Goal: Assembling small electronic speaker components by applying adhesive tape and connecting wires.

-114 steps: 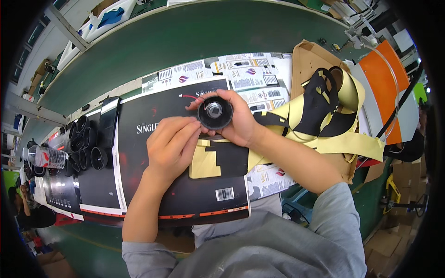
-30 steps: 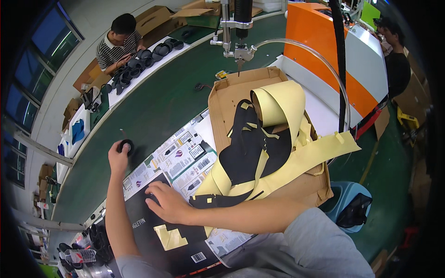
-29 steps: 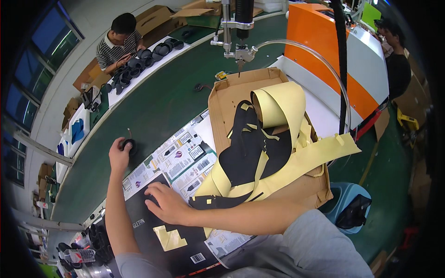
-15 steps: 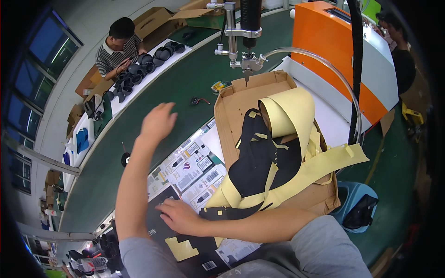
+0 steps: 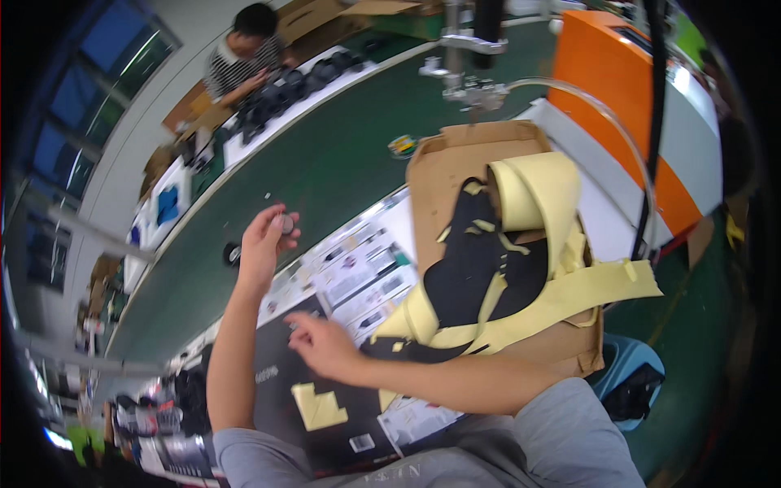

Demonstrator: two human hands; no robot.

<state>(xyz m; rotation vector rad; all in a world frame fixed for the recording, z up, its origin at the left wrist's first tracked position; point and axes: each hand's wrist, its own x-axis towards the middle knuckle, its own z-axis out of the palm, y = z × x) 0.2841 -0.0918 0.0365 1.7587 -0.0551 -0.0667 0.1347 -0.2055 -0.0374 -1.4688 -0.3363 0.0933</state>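
Observation:
My left hand (image 5: 262,248) is raised over the green belt, its fingers closed on a small round grey part (image 5: 285,224). My right hand (image 5: 324,348) hovers just above a black box (image 5: 272,358), fingers bent and apart, with nothing visible in them. Some blur hides its fingertips. A stepped yellow adhesive piece (image 5: 317,407) lies on the box near that hand. To the right, a cardboard tray (image 5: 443,163) holds a loosely rolled yellow strip (image 5: 541,187) and black foam-like sheet pieces (image 5: 460,285).
Printed white sheets (image 5: 366,276) lie beside the tray. A dispensing nozzle (image 5: 476,93) hangs over its far end, near an orange and white machine (image 5: 606,98). A black round part (image 5: 232,254) and a small yellow-green item (image 5: 402,146) sit on the belt (image 5: 342,138). Across it, a person (image 5: 244,57) works.
My left hand has picked up the small round part, which lay with its wires on the belt, and drawn back with it. My right hand has lifted slightly. The view has shifted.

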